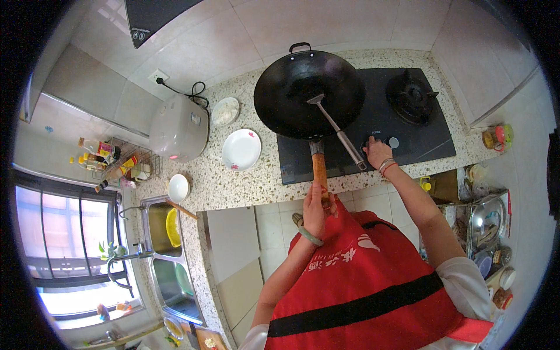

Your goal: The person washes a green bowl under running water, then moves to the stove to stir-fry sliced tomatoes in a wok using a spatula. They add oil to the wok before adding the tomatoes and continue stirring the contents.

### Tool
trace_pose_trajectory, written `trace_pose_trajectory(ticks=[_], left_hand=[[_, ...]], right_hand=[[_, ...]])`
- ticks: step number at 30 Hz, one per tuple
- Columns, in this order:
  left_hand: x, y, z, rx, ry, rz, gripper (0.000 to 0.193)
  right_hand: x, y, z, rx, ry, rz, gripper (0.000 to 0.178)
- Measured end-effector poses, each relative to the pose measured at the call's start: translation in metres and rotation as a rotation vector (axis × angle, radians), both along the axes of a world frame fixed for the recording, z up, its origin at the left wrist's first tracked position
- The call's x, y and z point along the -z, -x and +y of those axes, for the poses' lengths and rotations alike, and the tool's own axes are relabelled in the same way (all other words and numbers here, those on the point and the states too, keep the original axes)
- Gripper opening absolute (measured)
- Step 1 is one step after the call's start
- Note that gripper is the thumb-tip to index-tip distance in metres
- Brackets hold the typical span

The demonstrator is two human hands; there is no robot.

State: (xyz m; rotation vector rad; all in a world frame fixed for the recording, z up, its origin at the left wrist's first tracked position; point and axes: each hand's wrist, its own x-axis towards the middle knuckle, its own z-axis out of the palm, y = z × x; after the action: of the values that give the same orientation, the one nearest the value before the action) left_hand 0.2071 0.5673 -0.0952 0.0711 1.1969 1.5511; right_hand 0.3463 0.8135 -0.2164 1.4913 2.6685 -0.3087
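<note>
A large black wok (283,96) sits over the left side of the black gas hob (420,149). Its wooden handle (319,169) points toward me, and my left hand (315,213) is closed round the near end. A metal spatula (341,134) rests in the wok, blade down inside and its handle leaning out over the rim. My right hand (378,153) is at the hob's front controls, fingers closed on a knob that they mostly hide. Just right of those fingers is another round knob (394,143).
Left of the wok are a white plate (241,150), a bowl of white food (225,112), an empty bowl (179,188) and a rice cooker (179,128). The bare burner (412,96) is at right. A double sink (175,286) lies at lower left, bottles (96,149) beyond.
</note>
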Motion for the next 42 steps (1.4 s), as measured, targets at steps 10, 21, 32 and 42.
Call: trace_pose_trajectory(ticks=[10,21,32,42], left_hand=[[-0.005,-0.013,-0.012,-0.063,-0.006,-0.116,0.052],[0.001,-0.037,-0.023,-0.083,-0.122,-0.161,0.051],[0.025,-0.072,-0.015,0.065,-0.197,-0.067,0.049],[0.006,-0.072,-0.02,0.189,-0.221,-0.11,0.049]], right_hand=[[-0.102,0.004,-0.065,0.485,1.433,1.273,0.055],[-0.14,-0.005,-0.117,0.36,1.636,1.458,0.021],[-0.151,-0.026,-0.182,0.275,1.778,1.321,0.037],[-0.14,-0.024,-0.195,0.28,1.523,1.263,0.03]])
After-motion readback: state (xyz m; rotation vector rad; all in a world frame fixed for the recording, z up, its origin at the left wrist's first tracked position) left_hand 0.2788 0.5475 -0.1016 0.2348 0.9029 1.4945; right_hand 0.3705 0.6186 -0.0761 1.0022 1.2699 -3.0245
